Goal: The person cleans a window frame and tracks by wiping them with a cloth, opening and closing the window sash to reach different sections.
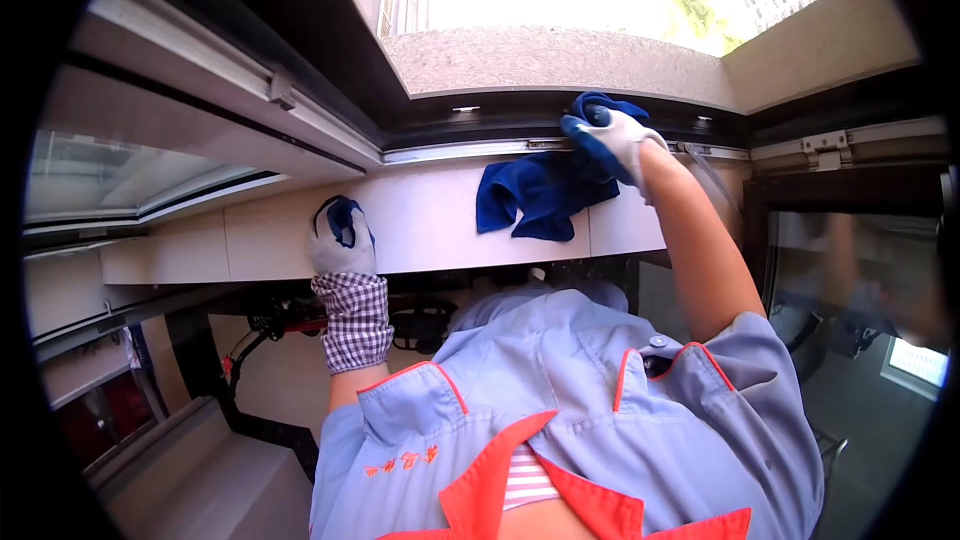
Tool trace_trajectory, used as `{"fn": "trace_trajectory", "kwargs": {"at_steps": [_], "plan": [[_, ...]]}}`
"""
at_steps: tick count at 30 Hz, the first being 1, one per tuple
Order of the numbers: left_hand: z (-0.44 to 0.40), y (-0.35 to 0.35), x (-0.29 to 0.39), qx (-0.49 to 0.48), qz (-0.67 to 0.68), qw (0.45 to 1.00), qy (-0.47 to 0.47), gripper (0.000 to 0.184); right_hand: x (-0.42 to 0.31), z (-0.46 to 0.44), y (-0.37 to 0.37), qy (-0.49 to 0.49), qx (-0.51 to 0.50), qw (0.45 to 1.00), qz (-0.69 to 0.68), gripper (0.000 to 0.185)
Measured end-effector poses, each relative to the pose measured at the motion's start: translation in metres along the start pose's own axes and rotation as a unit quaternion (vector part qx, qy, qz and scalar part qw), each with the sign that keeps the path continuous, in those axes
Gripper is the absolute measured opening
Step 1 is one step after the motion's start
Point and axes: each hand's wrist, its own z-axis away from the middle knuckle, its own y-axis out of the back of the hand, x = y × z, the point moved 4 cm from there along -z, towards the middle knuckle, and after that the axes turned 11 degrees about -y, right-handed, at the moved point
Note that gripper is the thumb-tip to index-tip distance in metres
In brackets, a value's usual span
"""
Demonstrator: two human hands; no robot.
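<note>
My right hand (615, 140), in a white glove with a blue coating, is closed on a dark blue cloth (540, 195). Part of the cloth bunches above the fingers against the dark window frame, and the rest hangs over the metal track (460, 152) onto the white sill (430, 210). On the sill to the left rests my left hand (343, 236), gloved the same way with a checked sleeve cover below it. Its fingers are curled in, and nothing shows between them.
An opened window sash (170, 155) stands at the left, and another dark-framed glass pane (850, 280) with a hinge (826, 150) at the right. Beyond the frame lies a stone outer ledge (560, 60). Below the sill is a dark object with wheel-like parts (420, 320).
</note>
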Motion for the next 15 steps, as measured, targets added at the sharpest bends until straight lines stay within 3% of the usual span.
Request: {"fn": "trace_trajectory", "kwargs": {"at_steps": [2, 5, 6, 8, 11, 12, 15], "plan": [[0.0, 0.0, -0.001, 0.003, 0.007, 1.0, 0.004, 0.032, 0.007, 0.012, 0.003, 0.012, -0.036, 0.995, -0.095, 0.041], [-0.003, 0.004, 0.006, 0.007, 0.003, 1.0, -0.015, 0.033, 0.024, 0.021, 0.008, 0.091, -0.029, 0.975, -0.2, 0.047], [-0.004, 0.004, 0.006, 0.007, -0.002, 1.0, -0.016, 0.033, 0.015, 0.038, 0.012, 0.077, -0.009, 0.974, -0.214, 0.046], [-0.003, 0.004, 0.006, 0.006, -0.011, 1.0, -0.017, 0.033, 0.021, 0.029, 0.016, 0.085, 0.086, 0.977, -0.177, 0.038], [-0.005, 0.005, 0.008, 0.009, 0.023, 0.999, -0.033, 0.033, 0.015, 0.014, 0.016, 0.088, 0.283, 0.952, 0.078, 0.032], [-0.005, 0.003, 0.006, 0.005, 0.018, 0.999, -0.029, 0.032, 0.005, 0.012, 0.014, 0.031, 0.31, 0.934, 0.176, 0.033], [-0.004, 0.003, 0.006, -0.002, 0.015, 1.0, -0.02, 0.031, -0.015, 0.003, -0.001, -0.023, 0.328, 0.904, 0.273, 0.038]]}}
